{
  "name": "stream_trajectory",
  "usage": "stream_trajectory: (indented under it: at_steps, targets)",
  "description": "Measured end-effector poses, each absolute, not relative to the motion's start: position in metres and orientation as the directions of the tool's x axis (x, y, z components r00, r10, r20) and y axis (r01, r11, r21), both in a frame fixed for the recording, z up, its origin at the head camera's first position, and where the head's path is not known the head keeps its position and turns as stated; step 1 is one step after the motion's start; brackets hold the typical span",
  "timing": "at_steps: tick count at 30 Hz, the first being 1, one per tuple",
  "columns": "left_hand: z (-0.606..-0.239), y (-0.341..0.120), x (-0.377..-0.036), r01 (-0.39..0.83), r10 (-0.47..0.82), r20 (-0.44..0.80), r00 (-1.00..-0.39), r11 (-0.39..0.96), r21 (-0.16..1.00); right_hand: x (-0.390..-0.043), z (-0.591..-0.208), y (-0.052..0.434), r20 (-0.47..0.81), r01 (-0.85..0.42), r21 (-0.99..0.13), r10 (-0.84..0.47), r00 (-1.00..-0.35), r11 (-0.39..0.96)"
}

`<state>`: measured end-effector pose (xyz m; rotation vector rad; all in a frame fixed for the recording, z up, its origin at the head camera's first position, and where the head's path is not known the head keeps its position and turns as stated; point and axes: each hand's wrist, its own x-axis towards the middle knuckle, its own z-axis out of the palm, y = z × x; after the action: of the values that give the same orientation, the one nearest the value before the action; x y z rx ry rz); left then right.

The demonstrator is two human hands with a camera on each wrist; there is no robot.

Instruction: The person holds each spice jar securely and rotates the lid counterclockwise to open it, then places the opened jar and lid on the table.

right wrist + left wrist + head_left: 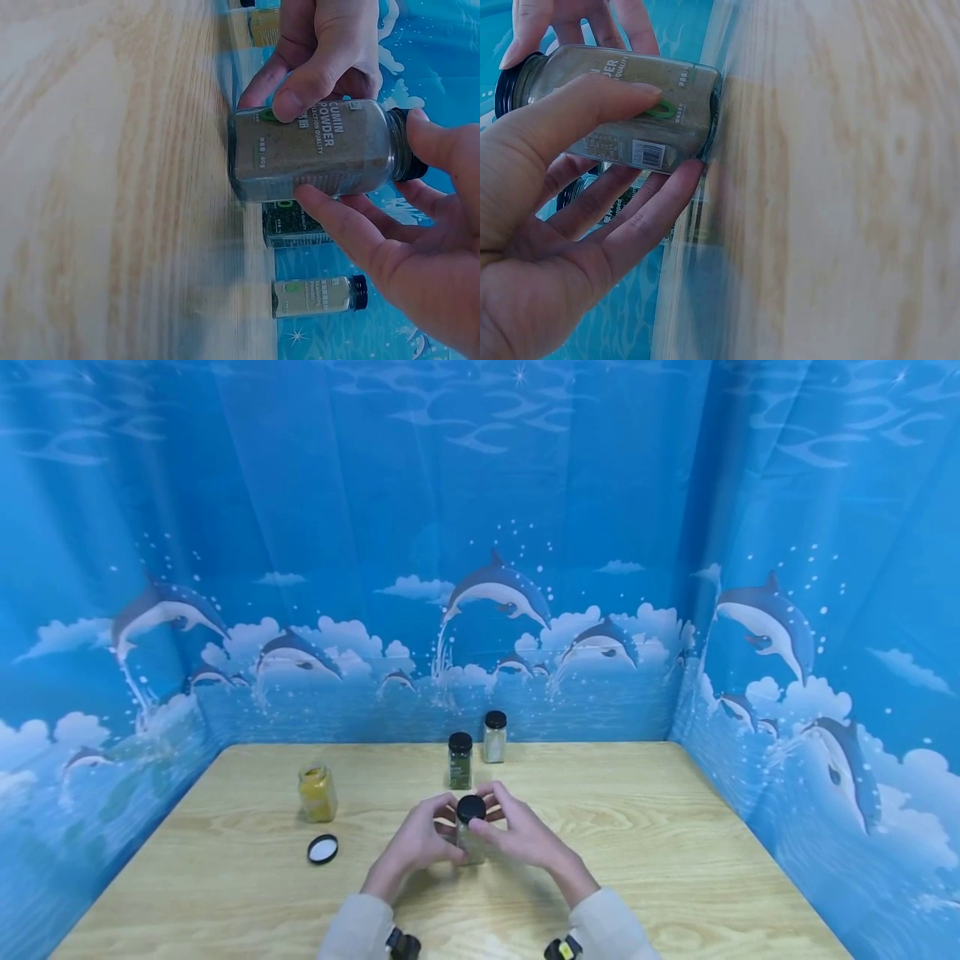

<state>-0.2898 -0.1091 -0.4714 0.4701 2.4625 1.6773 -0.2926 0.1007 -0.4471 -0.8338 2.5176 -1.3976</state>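
Near the middle of the wooden table (675, 860), a cumin powder jar (470, 843) is being steadied upright by the left hand (412, 847), fingers wrapped round its glass, while its black cap (471, 808) is being pinched by the right hand (525, 839). Judging by this, the cap is being turned; a firm twist is called for next.

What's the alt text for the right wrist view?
Two hands hold a black-capped jar labelled "cumin powder", standing on a wooden table: the left hand grips its body, the right hand has fingers at the cap and along the glass. Behind it stand two more capped spice jars, one dark, one pale, against a blue backdrop.
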Motion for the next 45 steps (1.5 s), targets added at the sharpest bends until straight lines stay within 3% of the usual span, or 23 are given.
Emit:
stream_trajectory:
  at_steps: [21, 45]
  targets:
    - [-0.4705, -0.1099, -0.2890, 0.192, 0.331, 0.071, -0.941, 0.348, 0.917, -0.2905, -0.4435, 0.1020, 0.087, -0.365, -0.838, -0.561, -0.823, 0.405]
    - [-0.4742, -0.1097, -0.2909, 0.213, 0.328, 0.094, -0.940, 0.347, 0.913, -0.2908, -0.4448, 0.1001, 0.161, -0.423, -0.825, -0.561, -0.812, 0.375]
